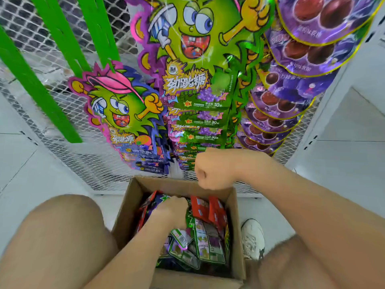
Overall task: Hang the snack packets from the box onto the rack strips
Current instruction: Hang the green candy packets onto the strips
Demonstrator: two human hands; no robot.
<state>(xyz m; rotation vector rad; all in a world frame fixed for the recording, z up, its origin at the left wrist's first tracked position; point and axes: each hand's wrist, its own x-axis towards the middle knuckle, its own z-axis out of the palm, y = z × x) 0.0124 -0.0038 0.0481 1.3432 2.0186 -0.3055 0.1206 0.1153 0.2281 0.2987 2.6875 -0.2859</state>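
The snack packets (200, 236) lie heaped in an open cardboard box (237, 226) on the pale floor (52, 176), green, purple and red ones mixed, between the person's bare knees. The left hand (170, 209) is down inside the box among them, its grip curled over the top of the pile on the left side; whether the fingers have closed on a packet cannot be told. The right hand (210, 170) is above the box's far rim, closed into a loose fist with nothing visible in it, clear of the packets below.

Just beyond the box stands a white wire mesh rack (100, 167). Green-monster packets (195, 84) hang on it in overlapping columns, purple round packets (291, 97) in a column to their right. Bare green strips (62, 42) hang to the left. A white shoe (253, 238) rests right of the box.
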